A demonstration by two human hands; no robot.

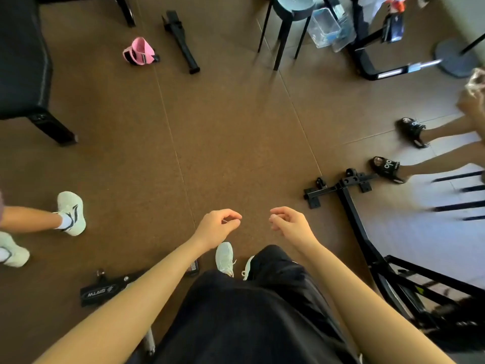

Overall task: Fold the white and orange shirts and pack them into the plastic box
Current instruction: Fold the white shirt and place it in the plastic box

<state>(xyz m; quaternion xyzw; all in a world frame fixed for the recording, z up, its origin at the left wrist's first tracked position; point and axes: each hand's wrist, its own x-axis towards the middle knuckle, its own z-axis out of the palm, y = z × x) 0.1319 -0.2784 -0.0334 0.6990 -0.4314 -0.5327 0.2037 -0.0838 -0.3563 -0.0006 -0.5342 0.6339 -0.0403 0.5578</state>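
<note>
Plastic box first: it is clear and sits on the floor far up at the right, just beside the legs of a black stool, well apart from both hands. The left hand and the right hand hang out in front over the brown floor, near each other but not touching. The fingers of each hand are softly curled and hold nothing. Below the hands are the person's own white shoes. A pink thing lies far up at the left. A black metal frame lies at the right, near another person's black sandals.
</note>
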